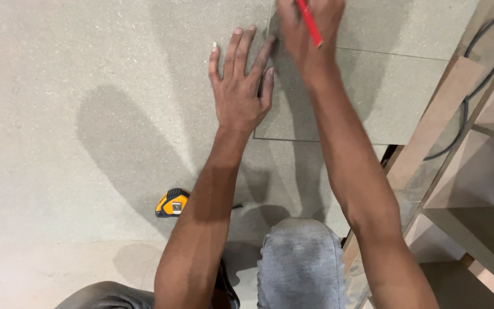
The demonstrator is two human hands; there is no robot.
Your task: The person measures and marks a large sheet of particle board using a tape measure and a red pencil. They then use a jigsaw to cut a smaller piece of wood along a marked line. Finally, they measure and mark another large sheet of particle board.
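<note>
arms: showing bare from elbow to wrist, no sleeves
left hand (236, 91): wearing nothing, no glove
right hand (307, 31): wearing nothing, no glove
legs: wearing grey mottled fabric trousers (301, 266)

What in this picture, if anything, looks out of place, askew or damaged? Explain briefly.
Nothing stands out. The left hand lies flat on the large board, the right hand holds a red pencil at the smaller panel, and the tape measure rests on the board.

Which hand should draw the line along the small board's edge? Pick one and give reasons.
Right. The right hand already grips the red pencil at the small board edge, while the left hand lies flat, pressing that board down.
</note>
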